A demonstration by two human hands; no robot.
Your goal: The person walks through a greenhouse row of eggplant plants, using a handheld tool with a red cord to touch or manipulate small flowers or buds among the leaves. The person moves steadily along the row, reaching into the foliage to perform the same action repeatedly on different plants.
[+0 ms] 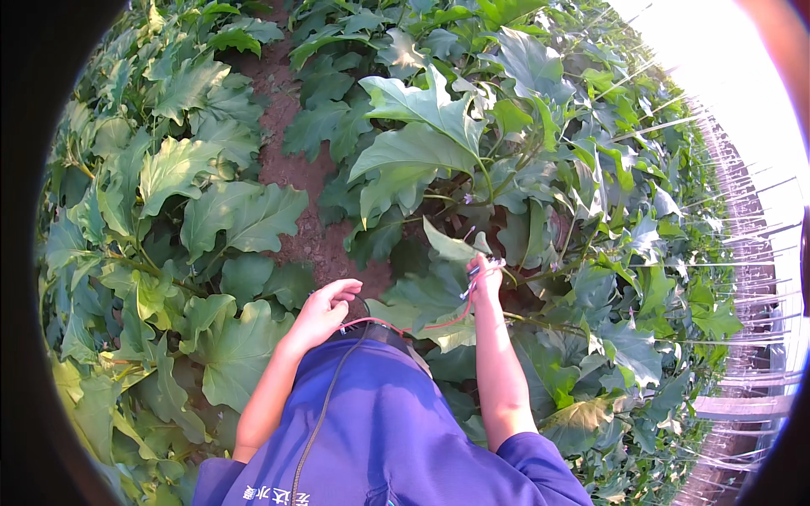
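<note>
My right hand [486, 278] grips a small handheld device [473, 273] with metallic and dark parts, partly hidden by the fingers. Its tip is close to a lobed eggplant leaf [452, 241]; whether they touch I cannot tell. A thin red cable [443, 326] runs from the device across my waist towards the left. Near the belt, my left hand [326, 313] hovers with fingers loosely bent and thumb apart, nothing visible in it. A dark belt or pouch [380, 332] lies beside it at my waist. A small purple flower [468, 198] hangs among the stems ahead of my right hand.
Dense eggplant foliage [240, 215] stands on the left, with another leafy row [595, 297] on the right. Between them runs a bare soil path [294, 164]. Pale support strings [658, 129] slant through the right-hand plants. A dark cord [323, 424] hangs down my blue shirt [392, 417].
</note>
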